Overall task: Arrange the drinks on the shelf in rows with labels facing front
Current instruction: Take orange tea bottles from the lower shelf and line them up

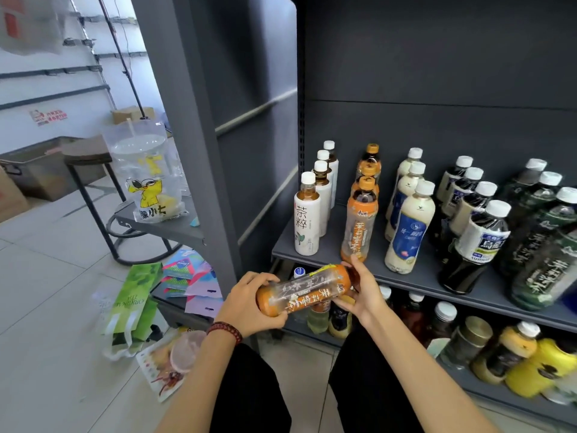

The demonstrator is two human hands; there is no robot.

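An orange-labelled tea bottle (307, 290) lies sideways in front of the grey shelf (415, 278), held between both hands. My left hand (249, 303) grips its base end. My right hand (362, 289) grips its cap end. On the shelf stand rows of drinks: white-labelled tea bottles (307, 214) at the left, then orange tea bottles (360, 218), milk tea bottles (409, 226), dark oolong bottles (477, 242) and green-labelled bottles (543, 254) at the right.
The lower shelf (530, 398) holds several mixed bottles, some yellow (537, 367). On the floor to the left lie a green tea bag (132, 300), coloured packets (190, 276) and a cup (187, 350). A stool (90, 157) and a duck-printed plastic bag (150, 179) stand behind.
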